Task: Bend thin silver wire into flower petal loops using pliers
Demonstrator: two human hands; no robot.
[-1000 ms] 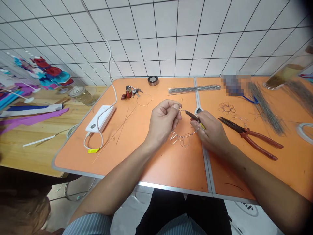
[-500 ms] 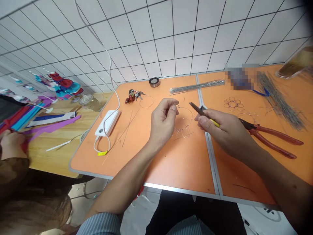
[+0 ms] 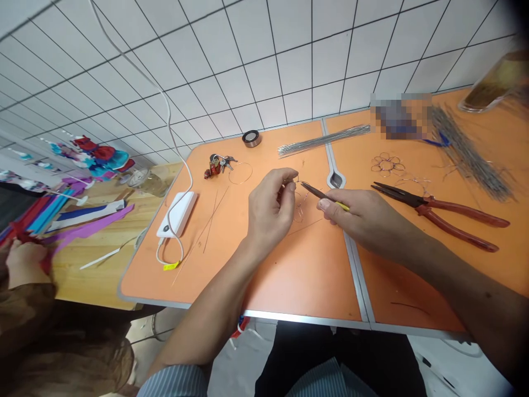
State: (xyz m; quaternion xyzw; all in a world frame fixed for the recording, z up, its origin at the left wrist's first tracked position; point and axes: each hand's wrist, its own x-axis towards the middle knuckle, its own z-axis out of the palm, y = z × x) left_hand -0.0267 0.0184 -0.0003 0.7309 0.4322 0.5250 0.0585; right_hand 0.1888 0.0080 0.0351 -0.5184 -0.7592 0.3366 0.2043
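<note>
My left hand pinches a thin bent wire piece between thumb and fingers above the orange table. My right hand is closed round small pliers with a yellow handle. Their dark tips point left and meet the wire at my left fingertips. Loops of the wire hang between the two hands, close to the table top.
Red-handled long-nose pliers lie to the right, beside a wire flower. Straight wire bundles lie at the back, a tape roll, keys and a white power bank to the left. Another person's hand is at far left.
The pliers' tips have come back to the wire at my left fingertips after drawing slightly away. The view has shifted left and tilted.
</note>
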